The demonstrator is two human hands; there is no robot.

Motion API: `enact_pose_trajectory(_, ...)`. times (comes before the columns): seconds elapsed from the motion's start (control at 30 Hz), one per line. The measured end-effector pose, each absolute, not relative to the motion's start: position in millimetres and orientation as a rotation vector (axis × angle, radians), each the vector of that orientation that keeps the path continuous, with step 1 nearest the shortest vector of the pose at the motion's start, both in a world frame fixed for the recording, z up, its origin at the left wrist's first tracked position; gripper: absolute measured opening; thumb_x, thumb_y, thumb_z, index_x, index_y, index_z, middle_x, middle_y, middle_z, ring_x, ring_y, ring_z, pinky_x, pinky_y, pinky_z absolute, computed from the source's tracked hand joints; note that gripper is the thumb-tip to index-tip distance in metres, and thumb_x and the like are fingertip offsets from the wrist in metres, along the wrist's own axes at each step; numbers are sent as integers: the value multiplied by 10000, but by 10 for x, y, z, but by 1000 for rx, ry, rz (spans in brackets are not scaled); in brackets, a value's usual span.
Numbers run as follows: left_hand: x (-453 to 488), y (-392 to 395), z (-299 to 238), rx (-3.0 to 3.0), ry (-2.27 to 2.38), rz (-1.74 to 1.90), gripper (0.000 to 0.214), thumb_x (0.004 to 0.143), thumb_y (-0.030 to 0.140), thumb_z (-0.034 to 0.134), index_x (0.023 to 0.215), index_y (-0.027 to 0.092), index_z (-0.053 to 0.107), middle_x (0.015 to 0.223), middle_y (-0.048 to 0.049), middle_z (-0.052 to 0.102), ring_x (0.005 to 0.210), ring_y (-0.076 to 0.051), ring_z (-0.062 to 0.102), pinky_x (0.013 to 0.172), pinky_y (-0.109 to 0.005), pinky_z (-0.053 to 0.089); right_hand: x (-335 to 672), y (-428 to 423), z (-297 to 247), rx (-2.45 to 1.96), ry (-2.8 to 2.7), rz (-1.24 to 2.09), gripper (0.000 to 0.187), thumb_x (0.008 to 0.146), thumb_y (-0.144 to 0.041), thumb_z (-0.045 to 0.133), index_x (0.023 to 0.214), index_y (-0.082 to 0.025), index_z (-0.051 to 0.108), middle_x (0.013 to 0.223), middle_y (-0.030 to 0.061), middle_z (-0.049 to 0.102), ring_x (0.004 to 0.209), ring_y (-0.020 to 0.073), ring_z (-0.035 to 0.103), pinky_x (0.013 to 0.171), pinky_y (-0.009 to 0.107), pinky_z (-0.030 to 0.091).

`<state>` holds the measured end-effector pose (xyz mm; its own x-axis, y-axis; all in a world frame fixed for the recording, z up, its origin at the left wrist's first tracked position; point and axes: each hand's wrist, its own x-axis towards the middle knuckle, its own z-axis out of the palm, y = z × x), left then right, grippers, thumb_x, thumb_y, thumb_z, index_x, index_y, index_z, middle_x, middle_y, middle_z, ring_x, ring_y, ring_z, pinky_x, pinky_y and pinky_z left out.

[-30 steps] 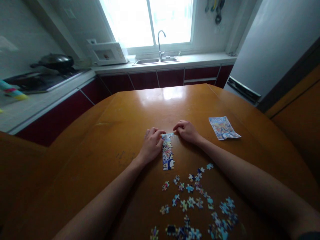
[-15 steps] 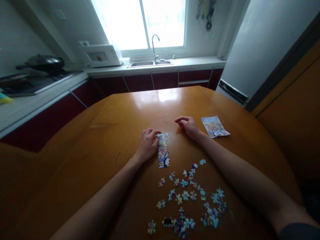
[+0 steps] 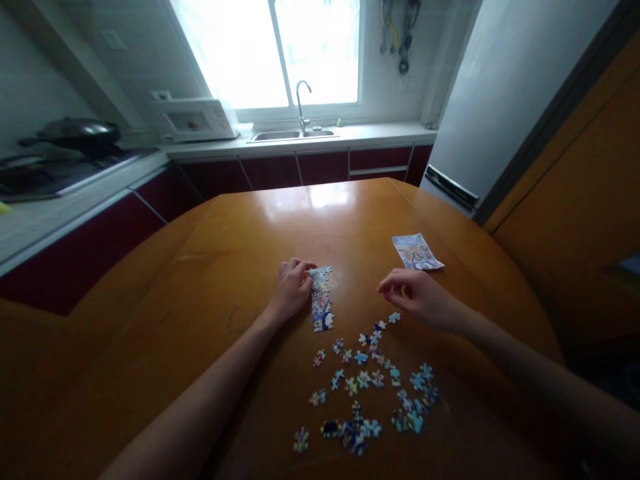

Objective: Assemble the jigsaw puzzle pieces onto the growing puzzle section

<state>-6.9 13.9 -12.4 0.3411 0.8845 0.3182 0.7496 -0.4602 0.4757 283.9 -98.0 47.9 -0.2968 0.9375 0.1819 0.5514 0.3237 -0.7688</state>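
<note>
Two hands at a jigsaw on a wooden table

The left hand (image 3: 293, 288) lies flat, not grasping, its bent fingertips touching the upper left edge of the joined puzzle strip (image 3: 321, 301). The right hand (image 3: 423, 300) hangs well to the right of the strip with fingers loosely curled; I cannot tell if it holds a piece. The loose pieces (image 3: 370, 380) are scattered below and right of the strip, on the table (image 3: 240, 233). A printed picture sheet (image 3: 417, 251) lies further right of the strip, above the right hand.
</note>
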Motion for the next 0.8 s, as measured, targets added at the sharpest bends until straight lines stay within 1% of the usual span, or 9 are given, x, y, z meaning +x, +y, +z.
enact_pose_trajectory(0.13,-67,136,-121,2370,1465,797,256,847,176,483,1016,193,675,1023,-74,584,1041,-259,474,983,-445,411,3002,-1605,458,-1406,-2100,916,125,874,-175,591,864,-237,698,897,44,651,780,148,600,701,275,479)
enact_pose_trajectory(0.27,-72,145,-126,2381,1467,788,255,836,174,495,1004,202,684,1016,-67,579,1042,-255,478,986,-441,406,3031,-1924,427,-1471,-2230,940,202,905,-155,540,850,-260,704,957,53,630,833,160,599,716,284,477)
enact_pose_trajectory(0.37,-70,143,-119,2380,1467,796,251,837,180,493,995,200,687,1010,-69,579,1037,-255,480,986,-441,404,3021,-1986,377,-1472,-2290,886,215,912,-162,535,918,-276,717,1001,62,623,875,172,597,754,301,474)
enact_pose_trajectory(0.47,-62,132,-103,2368,1460,802,252,839,184,489,994,192,687,1013,-76,579,1037,-260,476,986,-444,406,3003,-1994,327,-1466,-2349,842,210,907,-162,548,945,-274,721,993,65,621,872,174,586,750,299,464)
enact_pose_trajectory(0.63,-59,134,-103,2353,1468,807,250,834,178,495,987,188,693,1012,-79,577,1044,-264,475,989,-441,405,2965,-2002,317,-1452,-2415,750,210,912,-123,523,880,-226,703,940,53,609,823,159,553,722,283,434)
enact_pose_trajectory(0.8,-69,151,-134,2345,1465,835,249,837,178,495,979,197,699,1010,-78,585,1045,-267,481,989,-441,409,2971,-1988,339,-1434,-2418,795,191,891,-61,516,850,-196,645,949,42,612,863,157,549,753,277,429)
